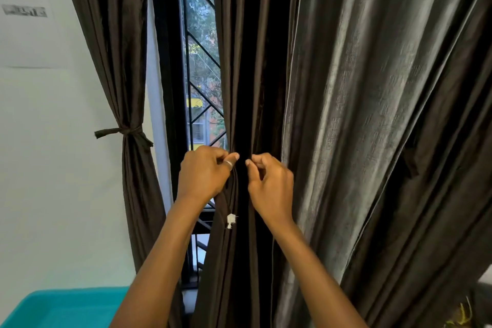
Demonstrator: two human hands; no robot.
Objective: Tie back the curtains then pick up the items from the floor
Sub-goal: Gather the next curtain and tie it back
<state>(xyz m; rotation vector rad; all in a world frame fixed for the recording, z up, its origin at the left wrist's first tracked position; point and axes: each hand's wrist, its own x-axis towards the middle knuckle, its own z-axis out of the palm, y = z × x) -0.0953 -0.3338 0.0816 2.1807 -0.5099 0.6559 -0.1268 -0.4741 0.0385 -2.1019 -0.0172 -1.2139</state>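
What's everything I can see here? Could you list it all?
tied curtain: one, dark brown, left, against the wall
tie band: one, dark brown, knotted round the tied curtain
middle curtain: one, dark brown, centre
right curtain: one, grey-brown, right
window grille: one, black, between the curtains
tag: one, white, hanging on the middle curtain
bin: one, teal, bottom left
paper sheet: one, white, wall, top left
ring: one, silver, left hand
left hand: one, pinches middle curtain
right hand: one, pinches middle curtain
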